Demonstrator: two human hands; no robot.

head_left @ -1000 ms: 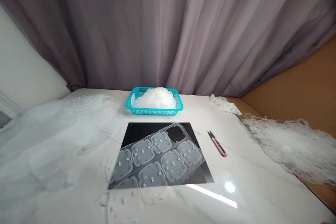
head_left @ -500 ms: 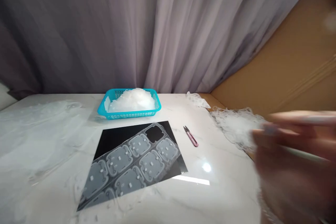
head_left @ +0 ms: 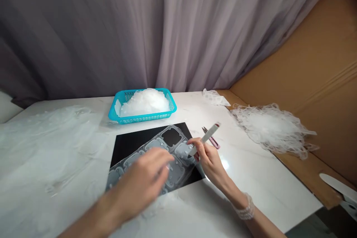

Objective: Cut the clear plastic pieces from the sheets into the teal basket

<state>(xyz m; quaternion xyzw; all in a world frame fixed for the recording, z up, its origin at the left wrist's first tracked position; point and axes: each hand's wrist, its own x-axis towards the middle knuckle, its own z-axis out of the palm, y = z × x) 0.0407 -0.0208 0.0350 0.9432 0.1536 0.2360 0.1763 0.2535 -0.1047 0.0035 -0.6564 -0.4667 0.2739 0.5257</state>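
Observation:
A translucent moulded silicone-like sheet (head_left: 157, 143) with rounded, studded panels lies on a black mat (head_left: 131, 142). One panel opening at its far corner shows only black. Over the sheet's middle hovers my left hand (head_left: 149, 174), slightly blurred, with its fingers curved and the thumb apart; nothing shows in it. My right hand (head_left: 208, 158) grips a pale pen-shaped tool (head_left: 208, 135) like a pen. The tool's dark tip points down at the panel nearest the mat's right side; I cannot tell whether it touches. Behind the right hand lie pink thread snips (head_left: 214, 142), partly hidden.
Farther back stands a blue basket (head_left: 145, 119) heaped with white translucent pieces (head_left: 149, 102). More clear sheets (head_left: 50, 145) cover the left of the table. Stringy scraps (head_left: 273, 126) lie by the cardboard wall (head_left: 315, 67) at right. A small white patterned piece (head_left: 216, 97) rests at the back.
My right hand has come from the far right to the sheet, now clearly holding the tool. My left hand has come into view over the sheet. The view has shifted slightly.

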